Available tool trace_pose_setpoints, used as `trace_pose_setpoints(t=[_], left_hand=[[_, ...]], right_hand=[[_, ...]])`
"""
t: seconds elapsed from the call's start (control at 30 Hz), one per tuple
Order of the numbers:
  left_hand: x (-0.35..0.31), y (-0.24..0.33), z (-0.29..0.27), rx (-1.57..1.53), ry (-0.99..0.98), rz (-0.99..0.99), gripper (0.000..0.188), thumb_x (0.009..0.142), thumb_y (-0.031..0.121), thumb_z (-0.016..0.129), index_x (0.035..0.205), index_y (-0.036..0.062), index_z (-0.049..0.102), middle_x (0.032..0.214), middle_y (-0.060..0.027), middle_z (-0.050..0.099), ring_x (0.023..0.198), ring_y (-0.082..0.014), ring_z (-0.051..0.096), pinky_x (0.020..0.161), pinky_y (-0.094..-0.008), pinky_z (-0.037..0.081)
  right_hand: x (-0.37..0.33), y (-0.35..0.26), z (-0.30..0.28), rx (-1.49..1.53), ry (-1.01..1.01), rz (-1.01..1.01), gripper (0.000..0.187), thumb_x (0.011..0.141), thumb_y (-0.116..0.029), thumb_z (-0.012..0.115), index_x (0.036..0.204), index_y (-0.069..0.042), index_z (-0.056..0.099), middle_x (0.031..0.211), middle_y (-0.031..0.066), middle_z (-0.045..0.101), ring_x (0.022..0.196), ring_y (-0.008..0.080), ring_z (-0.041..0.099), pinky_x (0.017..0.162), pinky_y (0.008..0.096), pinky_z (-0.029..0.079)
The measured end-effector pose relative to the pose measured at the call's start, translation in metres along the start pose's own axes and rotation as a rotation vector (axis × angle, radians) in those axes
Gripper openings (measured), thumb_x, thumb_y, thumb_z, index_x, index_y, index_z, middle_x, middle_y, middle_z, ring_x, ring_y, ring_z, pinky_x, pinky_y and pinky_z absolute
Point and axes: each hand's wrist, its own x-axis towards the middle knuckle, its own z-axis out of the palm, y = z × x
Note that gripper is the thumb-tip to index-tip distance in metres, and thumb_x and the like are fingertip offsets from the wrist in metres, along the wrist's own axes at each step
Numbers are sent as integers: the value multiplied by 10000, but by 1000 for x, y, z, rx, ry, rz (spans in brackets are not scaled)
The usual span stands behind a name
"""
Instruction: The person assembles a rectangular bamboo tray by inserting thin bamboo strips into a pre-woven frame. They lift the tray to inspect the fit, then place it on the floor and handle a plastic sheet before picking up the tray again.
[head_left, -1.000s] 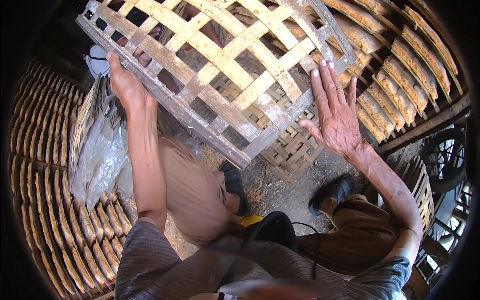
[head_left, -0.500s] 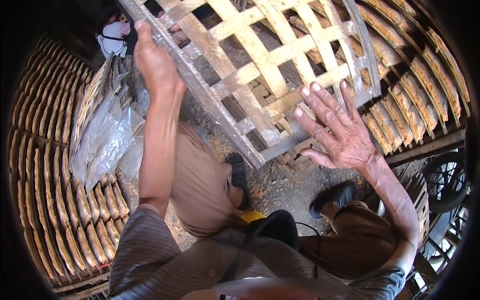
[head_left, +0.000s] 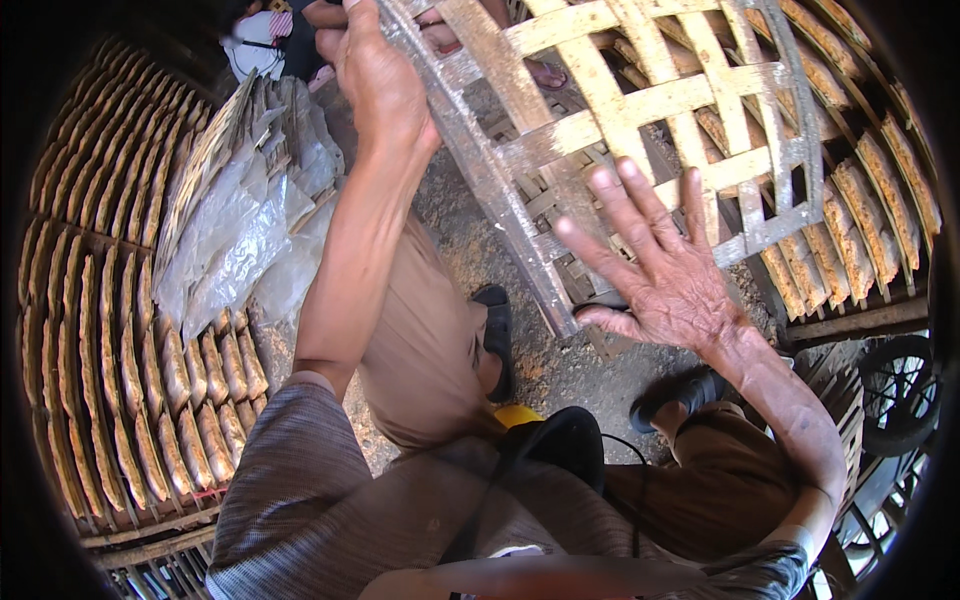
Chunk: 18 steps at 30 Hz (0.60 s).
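A woven bamboo tray (head_left: 590, 105), with wide gaps between its flat strips and a worn wooden rim, is held up tilted in front of me. My left hand (head_left: 385, 95) grips its left rim, its fingers mostly hidden behind the rim and its thumb near the top of the view. Over the tray's near edge lies my right hand (head_left: 665, 285), open, with fingers spread and thumb beside the lower corner. Whether its palm presses on the strips I cannot tell.
Racks of trays with pale orange-brown slabs stand at the left (head_left: 130, 370) and right (head_left: 860, 215). Clear plastic sheets (head_left: 235, 240) drape over stacked woven trays at left. A person (head_left: 262, 40) is beyond them. A black wheel (head_left: 900, 390) is at the right. Crumbs litter the floor (head_left: 560, 370).
The tray and my left hand have shifted right and slightly up in the picture. My spread right hand now overlaps more of the tray's near corner. The surroundings shift a little as the view turns.
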Motion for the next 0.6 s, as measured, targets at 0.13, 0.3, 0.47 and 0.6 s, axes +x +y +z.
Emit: trace_pose_setpoints(t=[0.13, 0.3, 0.47, 0.6], left_hand=[[-8, 3, 25, -32, 58, -51, 475, 1100, 468, 434, 1091, 45, 650, 815, -58, 658, 667, -176, 641, 580, -318, 562], [-16, 8, 30, -60, 78, 2, 418, 1102, 407, 461, 1115, 33, 646, 834, -67, 663, 691, -180, 648, 597, -328, 572], [-1, -1, 6, 54, -43, 108, 495, 1103, 438, 447, 1220, -13, 615, 979, -133, 685, 809, -224, 710, 675, -382, 639], [-11, -2, 14, -10, -64, 36, 475, 1110, 434, 433, 1231, 19, 628, 981, -89, 686, 797, -175, 700, 696, -345, 627]], right_hand=[[-3, 7, 1, 120, 20, -188, 786, 834, -690, 644, 1497, -327, 431, 1706, -38, 257, 1599, 258, 154, 1253, 706, 48], [10, -4, 0, 77, 137, -175, 518, 822, -661, 697, 1038, -200, 787, 1606, -12, 455, 1563, 247, 266, 1290, 615, 139], [6, 17, -27, -76, 218, -235, 630, 992, -588, 568, 1457, -163, 575, 1568, 99, 506, 1506, 260, 405, 1238, 645, 249], [9, 65, -24, -294, 352, 478, 900, 1023, -695, 344, 1677, -160, 34, 1737, 167, 19, 1603, 343, 12, 1241, 673, 106]])
